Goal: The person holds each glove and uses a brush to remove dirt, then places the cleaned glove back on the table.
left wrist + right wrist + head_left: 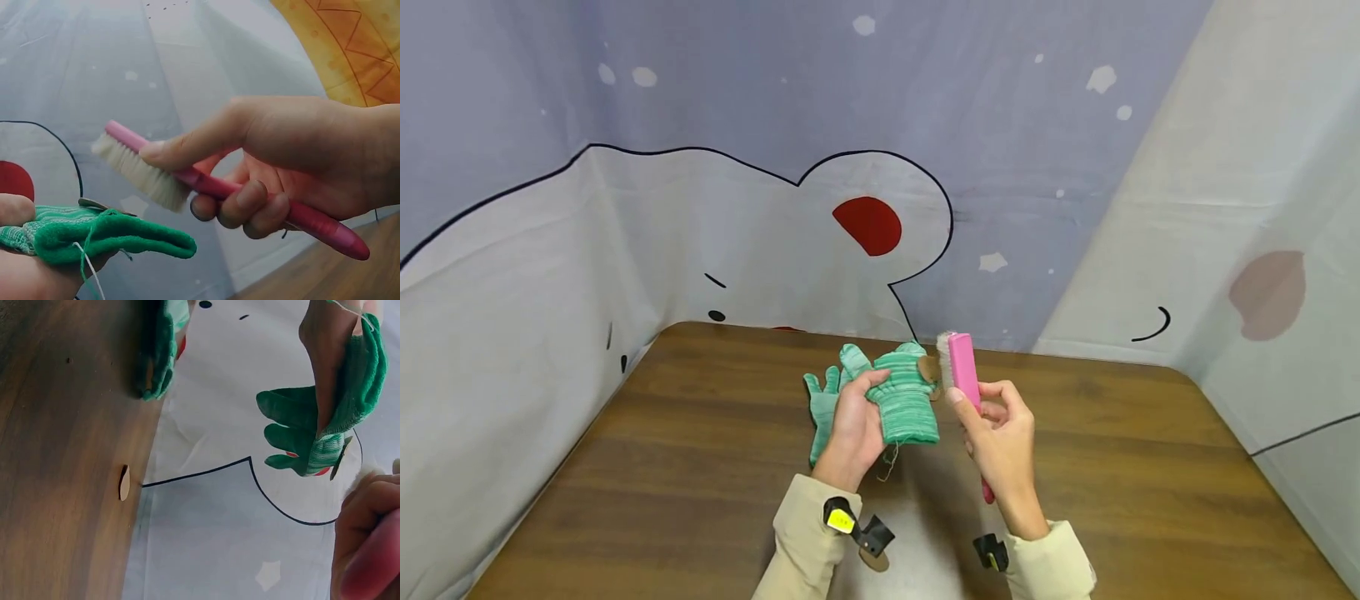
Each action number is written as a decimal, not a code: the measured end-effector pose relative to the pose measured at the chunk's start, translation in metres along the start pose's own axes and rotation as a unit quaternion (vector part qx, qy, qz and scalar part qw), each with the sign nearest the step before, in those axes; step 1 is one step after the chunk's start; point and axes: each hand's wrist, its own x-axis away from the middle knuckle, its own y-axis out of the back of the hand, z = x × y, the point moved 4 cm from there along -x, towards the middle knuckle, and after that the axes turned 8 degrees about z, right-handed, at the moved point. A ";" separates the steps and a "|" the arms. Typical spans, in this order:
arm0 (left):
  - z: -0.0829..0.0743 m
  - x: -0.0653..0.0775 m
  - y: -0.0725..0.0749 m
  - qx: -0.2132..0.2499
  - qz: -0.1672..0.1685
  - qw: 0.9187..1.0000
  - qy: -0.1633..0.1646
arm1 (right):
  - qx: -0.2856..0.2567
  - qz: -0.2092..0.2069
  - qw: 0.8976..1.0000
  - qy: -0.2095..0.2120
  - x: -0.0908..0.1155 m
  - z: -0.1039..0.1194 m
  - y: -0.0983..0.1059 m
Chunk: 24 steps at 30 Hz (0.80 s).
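Observation:
My left hand (856,421) holds a green knitted work glove (908,408), thumb on top and palm beneath, its cuff toward me. Loose threads (94,275) hang from the cuff. A flat brown leaf-like piece (929,368) sits on the held glove's right side. With curled fingers, my right hand (1003,437) grips a pink brush (964,367) by its handle, the thumb near its head. Its pale bristles (137,172) face the glove, above and beside it in the left wrist view. A second green glove (822,412) lies on the table to the left.
The brown wooden table (700,500) runs back to a patterned cloth (737,233) hung behind and at the sides. One brown piece (874,560) lies near my left wrist; another brown piece (124,482) is near the table's edge in the right wrist view.

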 end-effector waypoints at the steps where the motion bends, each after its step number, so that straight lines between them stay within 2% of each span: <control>1: 0.000 0.000 0.000 -0.002 0.005 1.000 0.000 | 0.003 0.001 1.000 0.003 0.000 0.000 0.000; 5: 0.000 -0.001 -0.001 -0.004 0.013 1.000 -0.005 | 0.064 0.024 0.998 -0.008 -0.002 0.000 -0.003; 9: 0.000 -0.003 0.000 -0.002 0.012 1.000 0.000 | 0.121 0.042 0.990 -0.061 -0.003 -0.005 -0.003; 13: -0.001 -0.003 0.002 -0.003 0.008 1.000 -0.001 | 0.120 0.035 0.987 -0.097 -0.005 -0.002 -0.001; 16: -0.003 -0.003 0.003 -0.004 0.005 1.000 -0.013 | 0.123 0.033 0.987 -0.096 -0.004 0.009 -0.003; 20: -0.002 -0.002 0.004 0.010 0.006 1.000 -0.005 | 0.137 0.020 0.986 -0.093 0.002 0.022 -0.004; 24: -0.001 -0.003 0.004 0.025 0.018 1.000 -0.001 | 0.132 0.014 0.988 -0.085 0.005 0.024 -0.004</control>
